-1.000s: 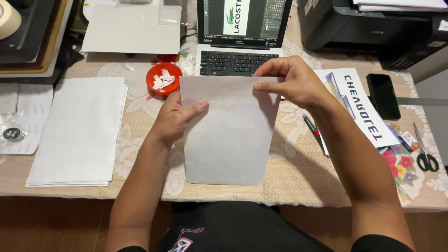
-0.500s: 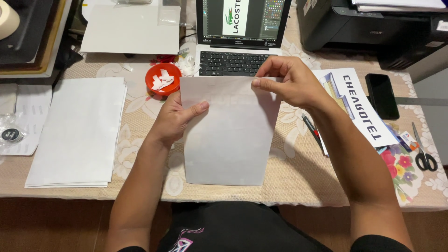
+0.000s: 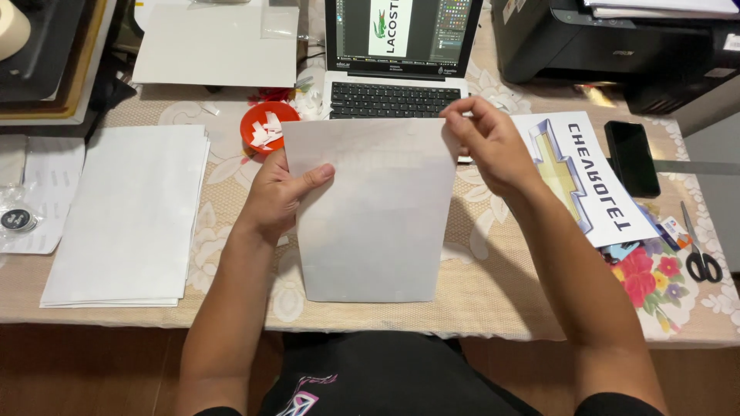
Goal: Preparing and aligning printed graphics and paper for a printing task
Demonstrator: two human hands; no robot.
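**Both hands on the sheet at mid-desk**

The sheet point(image 3: 370, 216) lies flat at the centre of the desk point(image 3: 501, 300), its near edge close to the desk's front rim. The left hand point(image 3: 281, 192) sits at the sheet's 9 o'clock edge, thumb pressed on top of the paper, fingers tucked under or behind the edge, so its grip is closed on the sheet. The right hand point(image 3: 486, 142) is up at the 1 o'clock corner, fingertips pinched narrow on that corner; the sheet is held there too.

Around it: a paper stack point(image 3: 127, 216) lies at 9 o'clock, well apart from the sheet. An orange bowl point(image 3: 266, 127) of white scraps sits at 11 o'clock, just beside the sheet's far-left corner. The laptop point(image 3: 401, 54) stands open at 12 o'clock, its keyboard just beyond the sheet's top edge. At 2 o'clock a printed page point(image 3: 586, 177) lies under the right wrist, with a dark phone point(image 3: 632, 158) beside it and a black printer point(image 3: 617, 42) beyond. Scissors point(image 3: 697, 246) lie at 3 o'clock, near the desk's right end.
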